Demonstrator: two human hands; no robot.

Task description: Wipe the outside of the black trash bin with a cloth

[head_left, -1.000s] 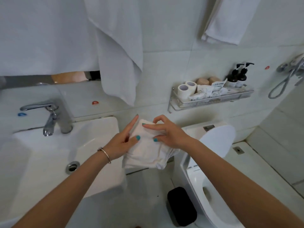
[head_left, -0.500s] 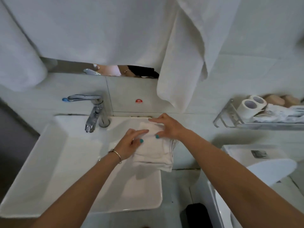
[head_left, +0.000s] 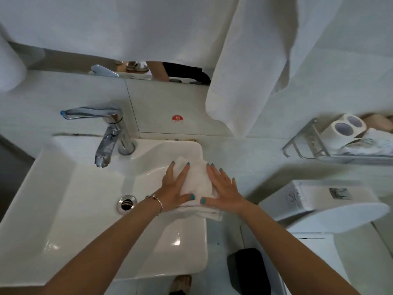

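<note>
A head-worn camera looks down on a white bathroom sink (head_left: 63,209) with two bare forearms reaching in from the near edge. A folded white cloth (head_left: 196,184) lies on the right side of the basin, near its right rim. The left hand (head_left: 174,188) lies flat on the cloth's left half, fingers spread and extended; a thin bracelet (head_left: 157,201) circles that wrist. The right hand (head_left: 225,188) presses flat on the cloth's right half, so the hands sit side by side with thumbs nearly meeting, neither one closed around the fabric. A chrome faucet (head_left: 108,133) stands at the far left of the basin, and the drain (head_left: 126,204) sits just left of the left wrist. The black trash bin (head_left: 247,271) stands on the floor at the near right, between sink and toilet (head_left: 331,205), well apart from both hands. A white towel (head_left: 251,67) hangs on the far wall, and a wire shelf (head_left: 306,143) at far right holds toilet paper rolls (head_left: 344,126).
</note>
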